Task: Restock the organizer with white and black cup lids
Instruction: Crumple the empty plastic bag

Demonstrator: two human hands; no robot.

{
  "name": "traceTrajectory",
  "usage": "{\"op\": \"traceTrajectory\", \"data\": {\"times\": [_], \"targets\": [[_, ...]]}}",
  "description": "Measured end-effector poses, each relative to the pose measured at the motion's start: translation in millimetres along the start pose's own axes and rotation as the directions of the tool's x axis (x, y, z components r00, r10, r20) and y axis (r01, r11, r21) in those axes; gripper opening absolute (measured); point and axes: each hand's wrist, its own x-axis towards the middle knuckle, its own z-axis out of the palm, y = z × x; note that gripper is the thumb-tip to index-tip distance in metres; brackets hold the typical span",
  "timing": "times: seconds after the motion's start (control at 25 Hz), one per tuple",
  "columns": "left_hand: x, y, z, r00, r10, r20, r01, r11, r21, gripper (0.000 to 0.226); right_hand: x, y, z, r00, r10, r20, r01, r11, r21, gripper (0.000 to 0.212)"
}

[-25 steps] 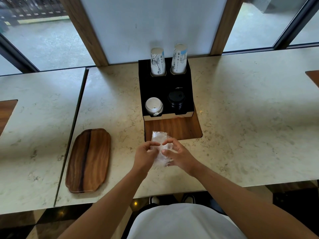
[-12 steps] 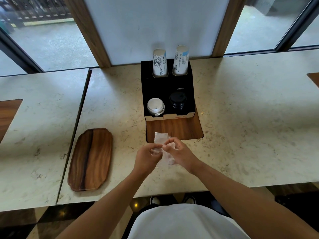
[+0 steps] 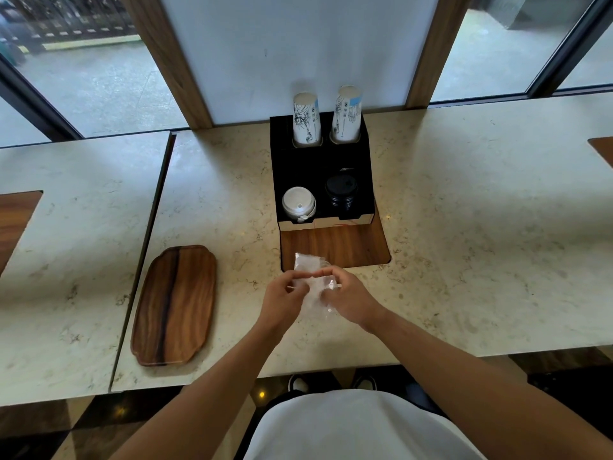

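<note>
A pale marble counter (image 3: 481,227) runs under windows. A wooden tray (image 3: 174,305) lies left. The black organizer (image 3: 320,167) holds white lids (image 3: 298,204) beside black lids (image 3: 341,192). Left hand (image 3: 285,298) and right hand (image 3: 348,298) pinch a clear plastic bag (image 3: 311,280).

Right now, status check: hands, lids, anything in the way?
Left hand and right hand both pinch a clear plastic wrapper. White lids and black lids sit stacked in organizer. Nothing between hands and organizer.
</note>
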Motion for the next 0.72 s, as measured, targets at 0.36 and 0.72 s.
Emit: {"op": "traceTrajectory", "data": {"times": [0.36, 0.72], "targets": [[-4, 4, -23, 0.965, -0.008, 0.262, 0.057, 0.982, -0.179, 0.060, -4, -14, -19, 0.987, -0.031, 0.158, 0.020, 0.998, 0.067, 0.072], [8, 0, -18, 0.979, 0.072, 0.191, -0.116, 0.967, 0.229, 0.079, 5, -7, -15, 0.997, -0.005, 0.071, 0.018, 0.983, -0.180, 0.087]]}}
